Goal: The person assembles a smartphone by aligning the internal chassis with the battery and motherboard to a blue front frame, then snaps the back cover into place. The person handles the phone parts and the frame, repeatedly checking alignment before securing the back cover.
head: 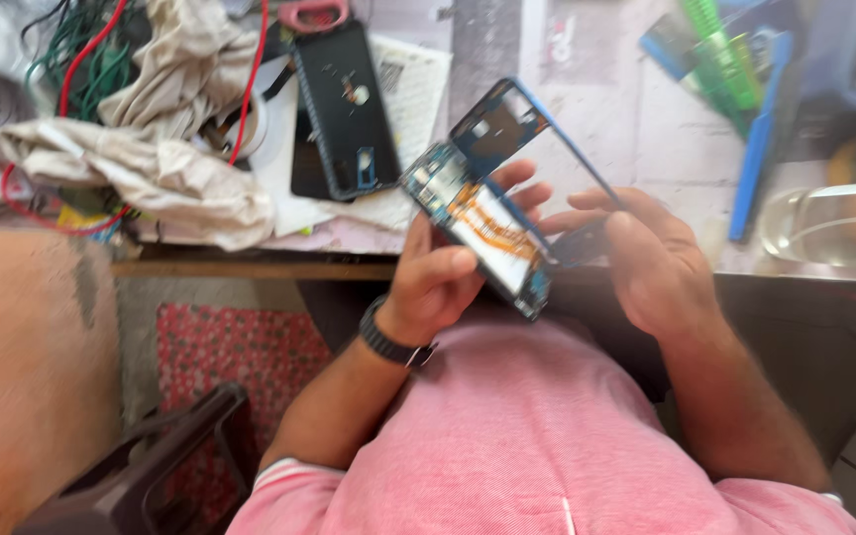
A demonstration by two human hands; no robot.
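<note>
Closest in, the left hand [438, 277] has its grip wrapped around the opened phone [487, 213], thumb lying across the exposed board and orange ribbon. Right of the phone, the right hand [651, 258] pinches the blue frame edge, fingertips blurred, whatever dark piece sits under them hard to make out. Beyond the phone, on the surface [606, 129], lies a black back cover [344, 109]; left of that, crumpled cloth [151, 159] hides tangled wires [81, 50].

Bright daylight, soft motion blur throughout
</note>
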